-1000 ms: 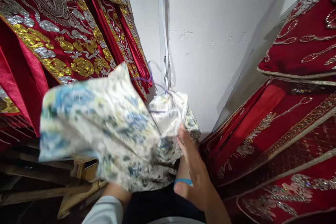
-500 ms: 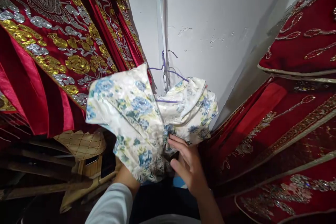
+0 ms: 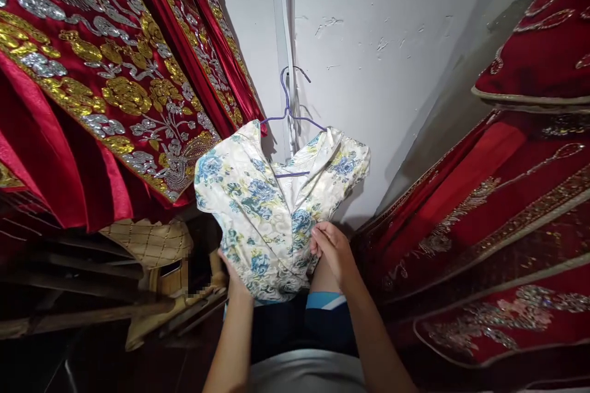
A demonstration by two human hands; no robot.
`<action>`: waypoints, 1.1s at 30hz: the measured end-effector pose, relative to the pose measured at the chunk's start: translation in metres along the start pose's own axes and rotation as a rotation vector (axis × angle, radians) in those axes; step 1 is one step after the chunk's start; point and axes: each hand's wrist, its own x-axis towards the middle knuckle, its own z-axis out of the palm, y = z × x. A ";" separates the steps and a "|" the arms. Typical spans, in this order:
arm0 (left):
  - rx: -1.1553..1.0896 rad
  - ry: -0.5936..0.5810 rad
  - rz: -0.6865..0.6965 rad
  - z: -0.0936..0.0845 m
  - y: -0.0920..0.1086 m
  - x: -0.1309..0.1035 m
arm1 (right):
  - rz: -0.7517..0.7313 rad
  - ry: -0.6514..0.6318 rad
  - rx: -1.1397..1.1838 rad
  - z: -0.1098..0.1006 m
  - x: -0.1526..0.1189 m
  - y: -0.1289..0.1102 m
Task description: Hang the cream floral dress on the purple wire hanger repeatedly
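A white short-sleeved blouse [image 3: 262, 215] with blue and green flowers hangs on a thin purple hanger [image 3: 288, 112] before the wall. Its V-shaped neck faces me, and the hanger's lower bar shows in the neck opening. My left hand [image 3: 234, 273] holds the blouse's lower left side; most of its fingers are hidden by the cloth. On the other side, my right hand [image 3: 335, 250] has its fingers curled and pinched at the lower right part of the blouse. The gathered hem hangs between my two forearms.
Red garments with gold and silver sequins [image 3: 126, 95] hang at left. More beaded dark red garments [image 3: 461, 221] hang at right. A wooden chair-like piece with a quilted cover [image 3: 150, 242] stands low at left. A pale strip [image 3: 284, 18] runs up the white wall [image 3: 378, 12].
The blouse has straightened and its left sleeve has dropped inward. My left hand has come out from under the cloth to its side. My right hand has moved slightly up and its fingers have closed.
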 end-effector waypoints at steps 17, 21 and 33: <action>0.514 0.290 0.038 0.041 0.012 -0.002 | -0.047 -0.098 -0.183 0.013 0.026 -0.015; 0.722 0.623 0.633 0.036 -0.002 0.007 | -0.080 -0.045 -0.121 0.016 0.020 -0.002; 0.871 -0.051 0.544 0.102 -0.010 0.012 | 0.076 -0.219 -0.066 0.016 0.046 -0.032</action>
